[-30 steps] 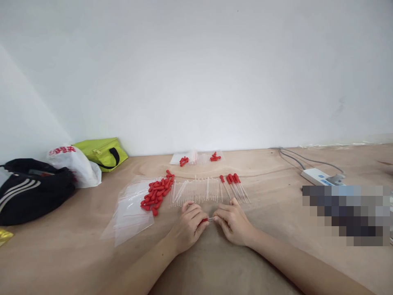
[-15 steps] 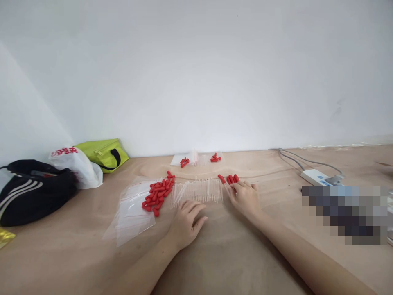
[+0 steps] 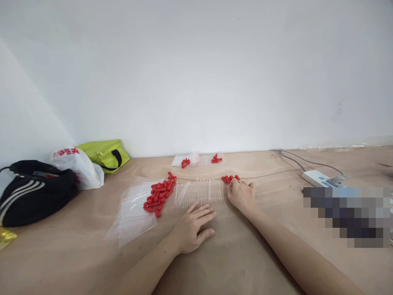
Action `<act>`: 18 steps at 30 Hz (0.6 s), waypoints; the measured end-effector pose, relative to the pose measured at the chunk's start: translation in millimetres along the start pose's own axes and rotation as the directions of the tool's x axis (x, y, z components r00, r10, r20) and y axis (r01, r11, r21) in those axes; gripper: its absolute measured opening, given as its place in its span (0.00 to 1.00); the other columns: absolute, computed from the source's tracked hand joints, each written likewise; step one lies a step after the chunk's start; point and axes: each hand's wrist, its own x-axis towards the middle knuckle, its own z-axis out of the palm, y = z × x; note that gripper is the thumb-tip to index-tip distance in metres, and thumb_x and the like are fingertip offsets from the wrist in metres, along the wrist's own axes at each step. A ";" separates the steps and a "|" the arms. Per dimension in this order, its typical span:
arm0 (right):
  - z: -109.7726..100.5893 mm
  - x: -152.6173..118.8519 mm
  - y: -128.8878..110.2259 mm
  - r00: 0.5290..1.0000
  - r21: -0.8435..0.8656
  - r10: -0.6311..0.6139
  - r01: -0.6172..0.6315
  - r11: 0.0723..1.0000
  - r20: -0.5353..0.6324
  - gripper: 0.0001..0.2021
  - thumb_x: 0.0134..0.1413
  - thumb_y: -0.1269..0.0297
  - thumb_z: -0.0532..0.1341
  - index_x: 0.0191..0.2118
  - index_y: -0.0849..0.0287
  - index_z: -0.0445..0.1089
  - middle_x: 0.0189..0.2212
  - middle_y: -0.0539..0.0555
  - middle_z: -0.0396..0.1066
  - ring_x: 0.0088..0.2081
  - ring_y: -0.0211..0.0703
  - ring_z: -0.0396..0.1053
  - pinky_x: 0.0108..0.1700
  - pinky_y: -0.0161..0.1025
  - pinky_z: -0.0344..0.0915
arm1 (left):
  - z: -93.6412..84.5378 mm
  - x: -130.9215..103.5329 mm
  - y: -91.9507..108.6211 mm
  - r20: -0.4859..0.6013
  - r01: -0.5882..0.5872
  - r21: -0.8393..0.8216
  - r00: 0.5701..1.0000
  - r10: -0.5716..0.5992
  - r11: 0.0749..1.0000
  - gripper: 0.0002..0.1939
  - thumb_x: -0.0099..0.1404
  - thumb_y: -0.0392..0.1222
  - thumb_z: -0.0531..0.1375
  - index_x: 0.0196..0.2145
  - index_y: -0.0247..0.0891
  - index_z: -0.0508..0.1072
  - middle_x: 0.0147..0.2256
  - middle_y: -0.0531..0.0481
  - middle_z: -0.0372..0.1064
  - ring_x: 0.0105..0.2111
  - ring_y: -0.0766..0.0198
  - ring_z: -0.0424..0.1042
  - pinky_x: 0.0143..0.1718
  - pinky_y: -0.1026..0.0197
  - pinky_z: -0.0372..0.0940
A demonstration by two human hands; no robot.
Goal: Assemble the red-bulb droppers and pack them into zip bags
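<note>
My left hand (image 3: 195, 229) lies flat on the table, fingers spread and nothing in it, just in front of a row of thin clear glass dropper tubes (image 3: 199, 192). At the right end of that row my right hand (image 3: 242, 196) is closed, its bent fingers on a short row of red rubber dropper bulbs (image 3: 227, 179). The fingertips are partly hidden behind the hand. Left of the tubes, a heap of red bulbs (image 3: 158, 196) lies partly over clear zip bags (image 3: 135, 221).
Against the wall, small bags (image 3: 178, 160) lie with a few red bulbs (image 3: 216, 158) and tubes. A black bag (image 3: 37, 196), a white plastic bag (image 3: 80, 170) and a green pouch (image 3: 106, 155) stand at left. A power strip (image 3: 316, 178) with a cable lies at right.
The single red bulb that lay apart now sits close beside the others under my right hand, whose fingers have curled in. My left hand has drawn back slightly from the tubes, toward the right.
</note>
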 end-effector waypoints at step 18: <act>3.2 10.5 -31.2 0.977 -0.101 0.004 0.018 0.995 0.211 0.14 0.49 0.73 0.49 0.33 0.66 0.72 0.33 0.64 0.71 0.39 0.52 0.65 0.44 0.48 0.44 | -1.8 0.2 1.4 0.005 0.015 0.036 1.000 -0.016 0.999 0.16 0.62 0.43 0.54 0.48 0.41 0.67 0.50 0.46 0.64 0.52 0.55 0.60 0.53 0.44 0.48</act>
